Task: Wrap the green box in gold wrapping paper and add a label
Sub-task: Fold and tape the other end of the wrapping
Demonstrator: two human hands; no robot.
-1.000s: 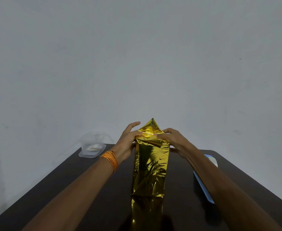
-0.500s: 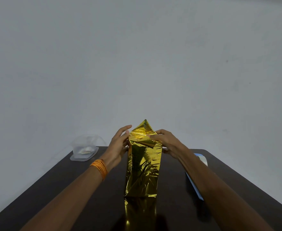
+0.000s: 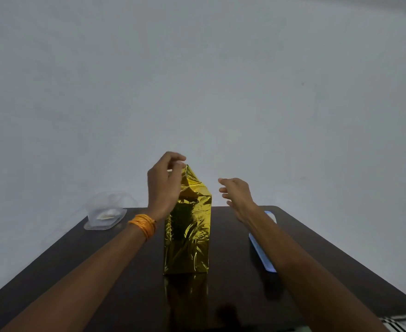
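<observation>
Dark table (image 3: 101, 271) against a pale wall (image 3: 197, 80) carries three items. One upright box (image 3: 187, 238), covered in gold wrapping paper (image 3: 193, 188), stands at frame centre. One clear plastic container (image 3: 106, 212) at centre left holds something pale and indistinct. One flat blue item (image 3: 260, 252) lies at centre right, partly behind your forearm. Your left hand (image 3: 165, 185), with one orange band (image 3: 143, 224) at the wrist, pinches the paper's top peak. Your right hand (image 3: 236, 195) hovers beside the box, fingers loose, holding nothing.

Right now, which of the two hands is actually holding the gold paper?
The left hand, the one with the orange wristband, pinches the gold paper at its top point; the right hand hangs beside it, open, touching nothing.
</observation>
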